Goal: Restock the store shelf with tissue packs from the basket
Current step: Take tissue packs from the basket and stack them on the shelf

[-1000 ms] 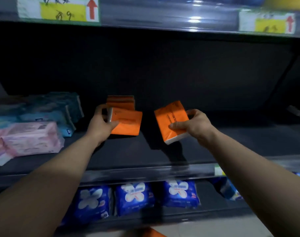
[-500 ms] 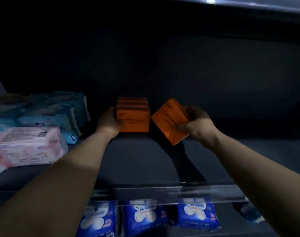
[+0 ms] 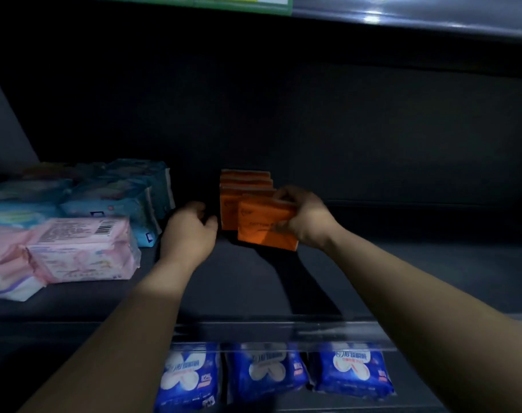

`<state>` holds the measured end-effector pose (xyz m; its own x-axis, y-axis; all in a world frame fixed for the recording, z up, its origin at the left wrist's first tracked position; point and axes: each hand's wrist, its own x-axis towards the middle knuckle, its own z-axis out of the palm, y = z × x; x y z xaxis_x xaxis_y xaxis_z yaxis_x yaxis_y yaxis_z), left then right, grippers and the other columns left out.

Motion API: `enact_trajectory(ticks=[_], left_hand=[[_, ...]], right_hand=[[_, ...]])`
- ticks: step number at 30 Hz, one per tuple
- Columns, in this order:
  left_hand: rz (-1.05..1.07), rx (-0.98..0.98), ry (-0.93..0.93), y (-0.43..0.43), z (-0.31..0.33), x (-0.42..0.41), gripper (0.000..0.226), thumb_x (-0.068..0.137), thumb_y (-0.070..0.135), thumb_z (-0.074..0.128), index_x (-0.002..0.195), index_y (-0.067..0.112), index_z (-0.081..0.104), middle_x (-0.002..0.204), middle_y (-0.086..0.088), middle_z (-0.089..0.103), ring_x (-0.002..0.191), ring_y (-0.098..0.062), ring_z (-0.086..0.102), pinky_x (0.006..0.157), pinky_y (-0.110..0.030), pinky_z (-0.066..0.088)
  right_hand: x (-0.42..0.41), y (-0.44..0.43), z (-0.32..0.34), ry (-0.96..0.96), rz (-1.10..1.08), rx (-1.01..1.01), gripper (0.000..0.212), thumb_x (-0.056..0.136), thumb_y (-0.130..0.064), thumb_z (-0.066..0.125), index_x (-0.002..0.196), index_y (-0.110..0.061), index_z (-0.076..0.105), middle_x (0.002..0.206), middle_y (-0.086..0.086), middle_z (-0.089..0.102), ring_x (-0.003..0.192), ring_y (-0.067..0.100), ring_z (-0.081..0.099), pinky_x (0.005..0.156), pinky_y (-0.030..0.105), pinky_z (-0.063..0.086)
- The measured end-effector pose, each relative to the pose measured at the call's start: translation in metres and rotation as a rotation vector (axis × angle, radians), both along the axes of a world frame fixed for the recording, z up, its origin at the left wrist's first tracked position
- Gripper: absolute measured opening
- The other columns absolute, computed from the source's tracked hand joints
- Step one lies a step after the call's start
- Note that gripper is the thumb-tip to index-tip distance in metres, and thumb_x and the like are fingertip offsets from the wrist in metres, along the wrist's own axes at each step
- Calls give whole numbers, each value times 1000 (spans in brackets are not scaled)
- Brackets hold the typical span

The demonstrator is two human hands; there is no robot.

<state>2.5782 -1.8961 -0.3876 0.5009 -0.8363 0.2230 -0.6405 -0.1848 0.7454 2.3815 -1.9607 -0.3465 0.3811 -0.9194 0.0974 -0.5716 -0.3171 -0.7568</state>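
Head view: dim store shelf.
Right hand: grips an orange tissue pack at the front of the orange row.
Left hand: loosely curled, empty, just left of the row.

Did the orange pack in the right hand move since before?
Yes. The orange tissue pack in the right hand went left, from beside the row of orange packs to just in front of it.
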Motion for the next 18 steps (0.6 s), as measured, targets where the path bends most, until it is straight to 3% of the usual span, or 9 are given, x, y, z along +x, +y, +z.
enact_trajectory(ticks=[4,8,13,18], left_hand=[[18,-20,-79,24,-10,-1,42,92,31,56,129,13,55,127,-9,59,111,-27,58,88,-33,47],[30,-11,-127,32,-12,-4,39,92,30,54,128,14,56,126,-9,57,109,-26,57,83,-30,44],[9,-5,-127,34,-11,-12,38,92,30,54,127,15,56,125,-8,56,111,-26,55,87,-34,47],[-31,-15,-223,38,-4,-27,38,91,32,54,126,17,55,124,-7,56,111,-28,53,88,-42,49]], right_hand=[[25,-8,-18,182,19,-122,51,72,-18,79,117,-30,58,123,5,54,117,27,48,95,34,46],[34,-11,-22,356,-89,-283,53,81,-28,70,130,-38,51,132,10,34,122,30,31,108,33,29],[41,-14,-28,240,-131,-297,50,82,-24,65,129,-28,45,125,6,27,118,26,30,101,29,33],[21,-4,-24,254,-109,-327,69,78,-33,70,139,-27,38,131,9,34,120,27,33,103,36,32]])
